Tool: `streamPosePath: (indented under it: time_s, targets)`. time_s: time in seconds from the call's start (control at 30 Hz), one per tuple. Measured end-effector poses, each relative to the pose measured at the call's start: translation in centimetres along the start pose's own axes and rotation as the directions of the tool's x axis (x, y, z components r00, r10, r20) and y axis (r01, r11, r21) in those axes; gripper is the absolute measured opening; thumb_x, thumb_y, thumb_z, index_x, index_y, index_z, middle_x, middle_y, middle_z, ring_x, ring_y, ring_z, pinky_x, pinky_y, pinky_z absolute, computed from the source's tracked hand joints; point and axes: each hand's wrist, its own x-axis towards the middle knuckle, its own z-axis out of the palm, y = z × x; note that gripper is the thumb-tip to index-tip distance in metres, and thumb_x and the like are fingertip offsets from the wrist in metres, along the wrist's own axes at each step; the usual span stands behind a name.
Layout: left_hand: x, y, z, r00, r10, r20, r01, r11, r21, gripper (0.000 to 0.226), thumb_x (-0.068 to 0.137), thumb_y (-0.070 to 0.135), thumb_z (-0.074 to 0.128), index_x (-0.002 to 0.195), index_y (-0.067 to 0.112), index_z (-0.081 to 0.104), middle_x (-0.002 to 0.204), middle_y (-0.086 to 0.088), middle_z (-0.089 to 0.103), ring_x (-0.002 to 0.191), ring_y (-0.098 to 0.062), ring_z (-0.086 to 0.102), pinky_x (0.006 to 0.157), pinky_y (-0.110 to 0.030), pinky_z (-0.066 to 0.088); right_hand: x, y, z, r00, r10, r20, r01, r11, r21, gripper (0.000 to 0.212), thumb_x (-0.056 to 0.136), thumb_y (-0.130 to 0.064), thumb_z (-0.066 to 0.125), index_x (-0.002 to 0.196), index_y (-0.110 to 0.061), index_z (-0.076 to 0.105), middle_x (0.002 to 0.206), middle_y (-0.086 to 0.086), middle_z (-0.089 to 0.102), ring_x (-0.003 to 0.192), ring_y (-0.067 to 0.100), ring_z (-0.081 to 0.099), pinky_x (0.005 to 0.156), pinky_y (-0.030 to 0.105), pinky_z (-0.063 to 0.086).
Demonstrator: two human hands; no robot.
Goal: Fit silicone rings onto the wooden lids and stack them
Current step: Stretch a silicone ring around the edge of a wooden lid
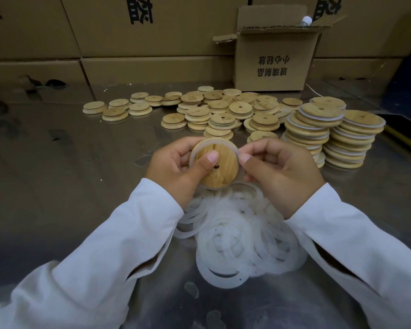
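Observation:
I hold one round wooden lid (223, 167) upright above the table, its small centre hole facing me. My left hand (176, 172) grips it from the left, thumb pressed on its face. My right hand (278, 172) pinches the lid's right edge, where a translucent silicone ring (233, 144) runs around the rim. Below my hands lies a heap of loose white silicone rings (242, 238). Bare wooden lids (223, 110) are scattered behind. Two tall stacks of ringed lids (330, 131) stand at the right.
The work surface is a shiny metal table (69, 174). An open cardboard box (273, 53) stands at the back right, with a wall of closed cartons (128, 32) behind. A yellow bar (403, 141) lies at the far right edge.

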Motion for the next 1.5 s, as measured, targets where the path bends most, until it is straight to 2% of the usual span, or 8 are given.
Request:
streamPosePath:
  time_s: [0.2, 0.33, 0.43, 0.57, 0.73, 1.1, 1.33, 1.5]
  targets:
    - [-0.04, 0.01, 0.06, 1.0, -0.013, 0.007, 0.013, 1.0, 0.019, 0.024, 0.073, 0.018, 0.061, 0.096, 0.012, 0.064, 0.088, -0.009, 0.07, 0.081, -0.017, 0.067, 0.074, -0.027, 0.057, 0.13, 0.66, 0.08, 0.999, -0.04, 0.015, 0.041, 0.987, -0.158, 0.025, 0.086, -0.002, 0.055, 0.074, -0.024, 0.057, 0.065, -0.006, 0.057, 0.052, 0.002, 0.05, 0.057, 0.014, 0.045]
    - [0.02, -0.15, -0.02, 0.998, -0.056, -0.014, 0.056, 0.998, 0.019, 0.018, 0.081, 0.007, 0.059, 0.098, 0.009, 0.064, 0.092, -0.017, 0.069, 0.089, -0.029, 0.067, 0.081, -0.044, 0.055, 0.29, 0.95, 0.21, 0.999, -0.027, 0.021, 0.03, 0.979, -0.202, 0.026, 0.087, -0.003, 0.054, 0.074, -0.026, 0.055, 0.066, -0.006, 0.055, 0.058, 0.008, 0.048, 0.059, 0.016, 0.043]
    - [0.09, -0.09, -0.09, 0.997, -0.073, -0.017, 0.074, 0.997, 0.034, 0.018, 0.083, 0.007, 0.058, 0.1, 0.008, 0.064, 0.094, -0.018, 0.069, 0.092, -0.033, 0.066, 0.084, -0.049, 0.053, 0.34, 0.87, 0.12, 0.999, -0.02, 0.033, 0.026, 0.98, -0.199, 0.026, 0.088, -0.004, 0.054, 0.074, -0.026, 0.055, 0.068, -0.006, 0.057, 0.057, 0.003, 0.05, 0.058, 0.013, 0.042]
    - [0.19, 0.01, -0.16, 0.997, -0.071, -0.025, 0.072, 0.996, 0.048, 0.017, 0.083, 0.008, 0.059, 0.098, 0.012, 0.064, 0.092, -0.013, 0.07, 0.09, -0.029, 0.067, 0.083, -0.049, 0.054, 0.3, 0.69, 0.17, 0.999, -0.013, 0.043, 0.021, 0.985, -0.169, 0.026, 0.087, -0.002, 0.054, 0.074, -0.024, 0.056, 0.065, -0.007, 0.056, 0.051, -0.003, 0.05, 0.054, 0.008, 0.041]
    - [0.09, -0.09, -0.12, 0.996, -0.085, -0.026, 0.085, 0.996, 0.011, 0.026, 0.076, 0.015, 0.061, 0.101, 0.007, 0.064, 0.094, -0.019, 0.069, 0.092, -0.034, 0.066, 0.084, -0.053, 0.052, 0.2, 0.54, 0.04, 0.999, -0.027, 0.045, 0.034, 0.989, -0.147, 0.025, 0.087, -0.002, 0.054, 0.075, -0.023, 0.057, 0.066, -0.007, 0.057, 0.052, -0.002, 0.05, 0.056, 0.009, 0.042]
    - [0.11, -0.32, -0.12, 0.993, -0.122, 0.005, 0.122, 0.993, -0.005, 0.034, 0.071, 0.022, 0.06, 0.102, 0.009, 0.065, 0.096, -0.018, 0.07, 0.093, -0.034, 0.066, 0.083, -0.054, 0.053, 0.22, 0.43, -0.08, 0.999, -0.023, 0.04, 0.028, 0.992, -0.124, 0.025, 0.087, 0.0, 0.054, 0.074, -0.021, 0.057, 0.066, -0.005, 0.058, 0.05, -0.005, 0.052, 0.052, 0.006, 0.04]
    - [0.09, -0.52, -0.18, 0.99, -0.14, 0.021, 0.14, 0.99, -0.017, 0.04, 0.068, 0.026, 0.061, 0.104, 0.009, 0.065, 0.098, -0.018, 0.07, 0.094, -0.032, 0.067, 0.084, -0.055, 0.052, 0.33, 0.67, -0.2, 0.999, -0.032, 0.029, 0.037, 0.976, -0.216, 0.025, 0.087, -0.004, 0.055, 0.074, -0.026, 0.056, 0.073, -0.004, 0.061, 0.063, 0.007, 0.055, 0.059, 0.013, 0.046]
    - [0.12, -0.43, -0.22, 0.994, -0.111, 0.005, 0.111, 0.994, -0.005, 0.038, 0.066, 0.027, 0.061, 0.1, 0.011, 0.066, 0.094, -0.016, 0.07, 0.091, -0.032, 0.067, 0.082, -0.056, 0.052, 0.34, 0.55, -0.11, 0.999, -0.011, 0.038, 0.017, 0.986, -0.165, 0.024, 0.087, -0.003, 0.054, 0.075, -0.024, 0.056, 0.068, -0.005, 0.059, 0.052, -0.004, 0.052, 0.055, 0.008, 0.042]
